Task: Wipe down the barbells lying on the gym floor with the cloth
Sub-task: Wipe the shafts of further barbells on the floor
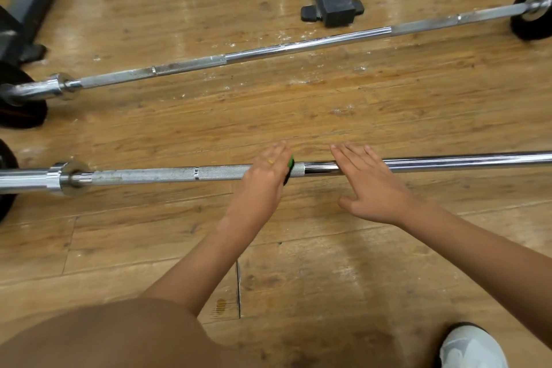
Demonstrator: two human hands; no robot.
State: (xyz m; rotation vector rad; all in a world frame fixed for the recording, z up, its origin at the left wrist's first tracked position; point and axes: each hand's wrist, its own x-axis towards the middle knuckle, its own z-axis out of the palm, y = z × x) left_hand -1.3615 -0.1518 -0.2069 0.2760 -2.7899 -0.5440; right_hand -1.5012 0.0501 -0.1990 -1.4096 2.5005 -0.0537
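Pressing green cloth (290, 163) onto near barbell (167, 175) at knurl's inner end: left hand (265, 172), fingers laid fwd over bar, not curled. Right hand (370, 187) flat, fingers straight, resting on smooth shaft just beside. Far barbell (298, 46) lies well apart on wood floor (298, 263).

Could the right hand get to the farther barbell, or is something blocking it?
Probably yes. The right hand rests flat on the near barbell, and only wooden floor lies between it and the far barbell; a lean forward seems needed.
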